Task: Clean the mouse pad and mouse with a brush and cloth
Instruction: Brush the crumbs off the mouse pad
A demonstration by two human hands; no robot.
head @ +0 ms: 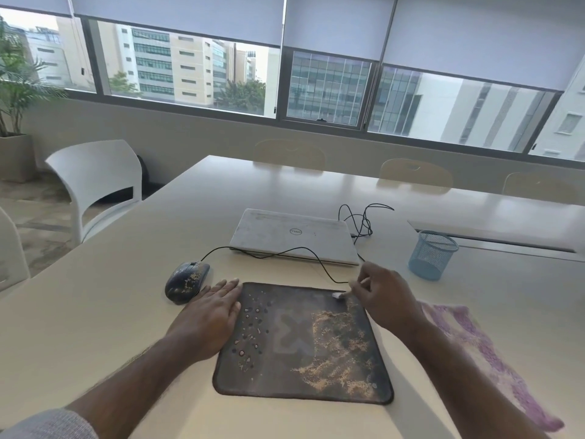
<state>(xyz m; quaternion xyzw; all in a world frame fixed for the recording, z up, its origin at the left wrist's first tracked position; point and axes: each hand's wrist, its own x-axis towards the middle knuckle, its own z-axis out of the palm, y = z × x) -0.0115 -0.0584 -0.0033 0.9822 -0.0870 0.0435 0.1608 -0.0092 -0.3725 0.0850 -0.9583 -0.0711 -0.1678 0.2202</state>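
A dark mouse pad (285, 369) lies on the table in front of me, with tan grit spread over its right half and small wet spots on its left half. My left hand (212, 315) rests flat on the pad's left edge, fingers straight. At the pad's far right corner my right hand (384, 299) pinches a small brush (339, 295), whose pale tip touches the pad. A black wired mouse (186, 282), speckled with grit, sits just left of the pad. A purple and white cloth (487, 359) lies to the right, partly under my right forearm.
A closed grey laptop (294, 236) lies behind the pad, with the mouse cable (285, 250) looping across its front. A blue mesh pen holder (432, 255) stands at the right. White chairs (95, 185) stand by the table's left side.
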